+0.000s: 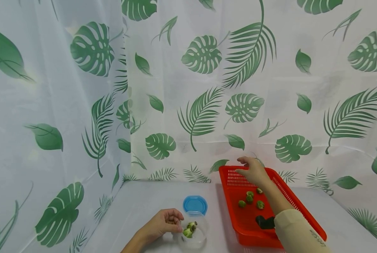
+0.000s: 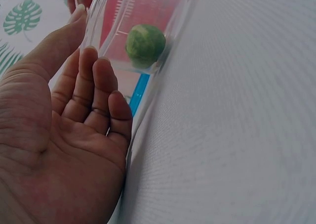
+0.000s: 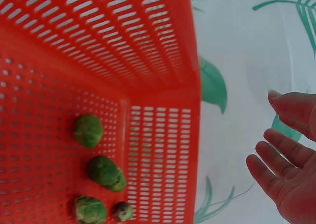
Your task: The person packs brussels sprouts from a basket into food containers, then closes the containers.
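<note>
My left hand (image 1: 175, 222) holds the side of a small clear plastic container (image 1: 195, 236) on the table, thumb and curled fingers (image 2: 101, 80) against its wall. Green Brussels sprouts (image 1: 189, 230) lie inside it; the left wrist view shows one sprout (image 2: 145, 45) through the wall. A red slotted basket (image 1: 236, 175) stands to the right with several sprouts (image 1: 249, 199) on its floor. My right hand (image 1: 244, 168) hovers over the basket's far end with straight, spread fingers (image 3: 284, 157) and nothing in it. The right wrist view shows the sprouts (image 3: 88, 130) in the basket's corner (image 3: 158, 135).
A blue round lid (image 1: 195, 204) lies just behind the container. The table (image 1: 144, 200) has a white cover and is closed in at the left and back by white curtains with green leaf prints (image 1: 204, 112).
</note>
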Available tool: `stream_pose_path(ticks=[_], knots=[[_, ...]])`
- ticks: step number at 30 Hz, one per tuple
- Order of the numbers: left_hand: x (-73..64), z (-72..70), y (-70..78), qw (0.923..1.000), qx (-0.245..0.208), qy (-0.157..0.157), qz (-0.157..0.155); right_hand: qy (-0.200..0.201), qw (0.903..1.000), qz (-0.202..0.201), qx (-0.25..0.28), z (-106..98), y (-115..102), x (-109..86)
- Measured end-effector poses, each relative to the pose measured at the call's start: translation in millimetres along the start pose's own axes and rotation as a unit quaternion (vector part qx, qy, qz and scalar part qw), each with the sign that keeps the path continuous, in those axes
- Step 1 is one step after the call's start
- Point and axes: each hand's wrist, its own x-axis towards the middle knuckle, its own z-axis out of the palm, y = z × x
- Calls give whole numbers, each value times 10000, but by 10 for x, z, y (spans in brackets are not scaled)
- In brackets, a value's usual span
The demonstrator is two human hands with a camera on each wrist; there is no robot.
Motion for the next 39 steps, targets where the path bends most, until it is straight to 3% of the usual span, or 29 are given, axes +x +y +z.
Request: stream_pose_path(ticks=[18, 25, 39], knots=[[4, 17, 11, 10000, 22, -45, 54, -291, 9975, 638, 98, 66, 384, -60], [6, 12, 12, 9999, 89, -11, 51, -586, 9941, 861, 291, 111, 438, -104], [-12, 4, -1, 10000, 69, -23, 57, -1413, 9878, 593, 270, 185, 432, -191]])
